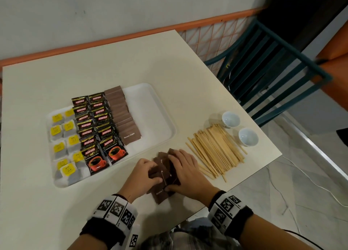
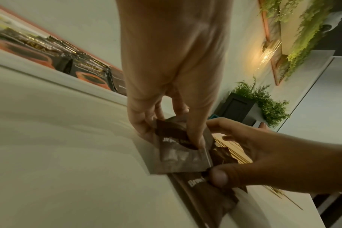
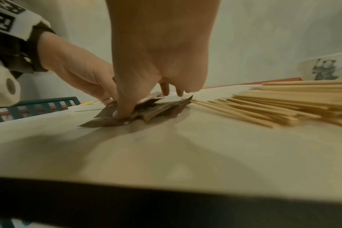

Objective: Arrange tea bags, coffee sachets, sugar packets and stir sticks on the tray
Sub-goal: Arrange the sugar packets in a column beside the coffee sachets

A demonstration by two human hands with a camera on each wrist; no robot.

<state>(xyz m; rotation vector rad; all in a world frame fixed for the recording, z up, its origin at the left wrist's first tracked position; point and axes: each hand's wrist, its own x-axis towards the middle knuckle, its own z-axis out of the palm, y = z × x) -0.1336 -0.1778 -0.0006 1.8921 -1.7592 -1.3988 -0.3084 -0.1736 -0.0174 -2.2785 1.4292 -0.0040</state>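
Low in the centre of the head view, both hands work a loose pile of brown sugar packets [image 1: 163, 176] lying on the worktop [image 1: 116, 61] just below the tray's [image 1: 150, 102] lower right corner. Left hand [image 1: 143, 176] fingers [image 2: 195, 135] curl down and pinch the top packets of the pile; right hand [image 1: 188, 172] fingers are bent over the pile's right side, with its thumb [image 2: 218, 176] pressing a lower packet, so both hands grasp packets. On the tray, from left to right, lie two columns of yellow-tagged tea bags [image 1: 64, 142], two columns of black coffee sachets [image 1: 98, 127], and one overlapping row of sugar packets [image 1: 123, 116]; the tray's right part is bare. Stir sticks [image 1: 214, 150] lie heaped on the worktop just right of the right hand, and two white cups [image 1: 239, 129] stand beyond them at the right edge.
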